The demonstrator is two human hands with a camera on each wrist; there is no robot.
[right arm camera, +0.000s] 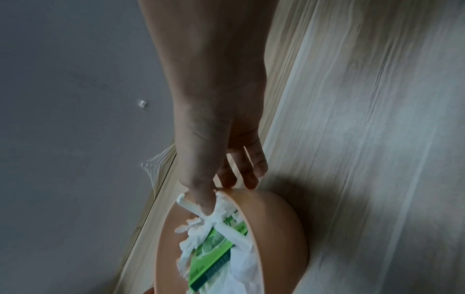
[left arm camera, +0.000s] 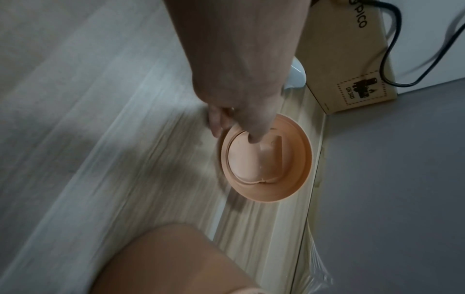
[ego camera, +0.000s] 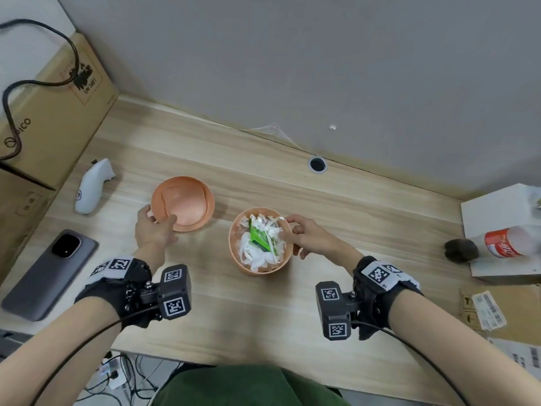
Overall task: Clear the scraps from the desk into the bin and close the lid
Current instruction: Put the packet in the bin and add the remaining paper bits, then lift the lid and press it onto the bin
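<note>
The round orange bin (ego camera: 248, 266) stands open on the desk, filled with white tissue scraps (ego camera: 257, 253) and a green wrapper (ego camera: 259, 237). My right hand (ego camera: 289, 230) grips its right rim, thumb pressed into the tissue (right arm camera: 219, 206) and fingers (right arm camera: 250, 177) on the bin's outer wall (right arm camera: 279, 228). The orange lid (ego camera: 187, 202) lies inner side up on the desk to the bin's left. My left hand (ego camera: 159, 221) pinches the lid's near rim; in the left wrist view the thumb sits inside the lid (left arm camera: 274, 173) and the fingers (left arm camera: 216, 123) curl outside it.
A grey phone (ego camera: 49, 273) and a white controller (ego camera: 93, 186) lie at the left beside a cardboard box (ego camera: 52, 112). At the right, a cola bottle (ego camera: 509, 240) lies on a white box (ego camera: 497, 209) beside a dark lump (ego camera: 461, 249). A cable hole (ego camera: 317, 164) is at the back.
</note>
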